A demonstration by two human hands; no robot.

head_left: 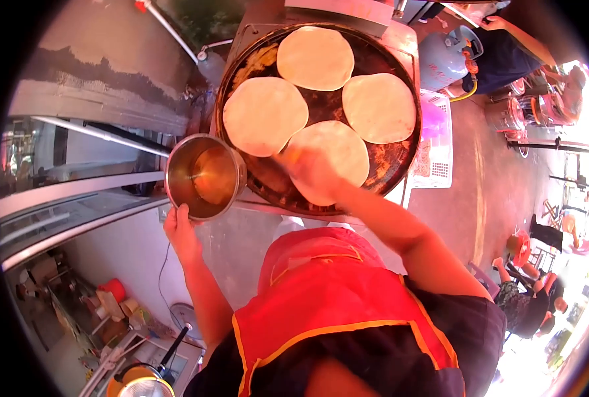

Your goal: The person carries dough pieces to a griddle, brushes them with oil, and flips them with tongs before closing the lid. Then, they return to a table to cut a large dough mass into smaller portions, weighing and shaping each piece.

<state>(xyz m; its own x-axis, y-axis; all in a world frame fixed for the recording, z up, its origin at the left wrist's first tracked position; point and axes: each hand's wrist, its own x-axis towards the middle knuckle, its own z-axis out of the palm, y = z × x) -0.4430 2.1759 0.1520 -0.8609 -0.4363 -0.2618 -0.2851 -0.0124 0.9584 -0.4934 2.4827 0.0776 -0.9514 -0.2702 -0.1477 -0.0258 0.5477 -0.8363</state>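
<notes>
Four flat rounds of dough lie on a large round dark griddle: one at the top [315, 58], one at the left [265, 116], one at the right [379, 108] and one nearest me [340, 155]. My left hand [180, 228] grips the rim of a metal pot [175, 175] that holds a yellowish liquid, just left of the griddle [400, 159]. Blurred by motion, my right hand [307, 173] is over the nearest round, closed around a dark, thin tool [281, 163] whose end points toward the left round.
A gas cylinder [443, 59] and a white plastic crate [442, 149] stand right of the griddle. A co-worker's arm [522, 40] shows at the upper right. Other people sit at the far right. Metal-framed glass [83, 152] is at the left, with a cluttered shelf below.
</notes>
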